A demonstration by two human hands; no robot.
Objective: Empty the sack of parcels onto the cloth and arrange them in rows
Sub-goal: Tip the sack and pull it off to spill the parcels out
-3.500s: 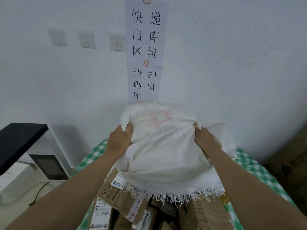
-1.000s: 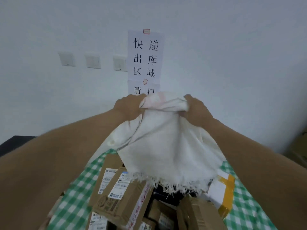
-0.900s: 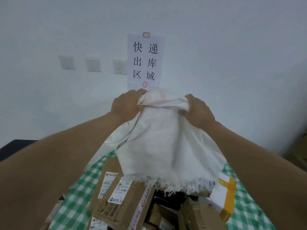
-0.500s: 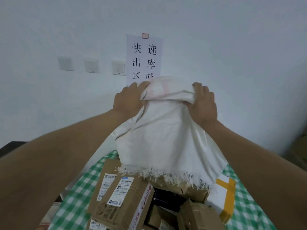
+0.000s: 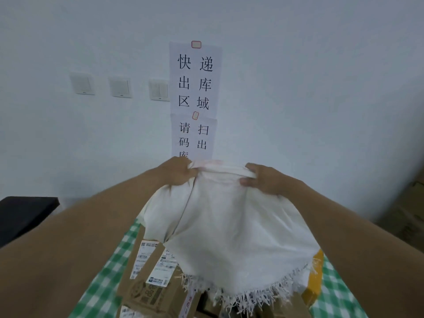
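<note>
Your left hand (image 5: 177, 172) and right hand (image 5: 263, 180), at the middle of the frame, each have fingers curled into a bunched fold of the white sack (image 5: 229, 226), pinching its closed end and holding it up with the frayed open mouth hanging down toward the bottom of the frame. The sack looks slack and flat, so you have probably shaken most or all of its load out, though its inside is hidden. Under the mouth, at the bottom centre, brown parcels (image 5: 149, 271) with white labels lie heaped on the green checked cloth (image 5: 103, 283), touching and overlapping, with a yellow-taped one at the lower right edge of the sack. None stand in rows yet, so the arranging is all left to do. On the wall behind hang paper signs (image 5: 195, 88), with light switches (image 5: 120, 87) to their left
</note>
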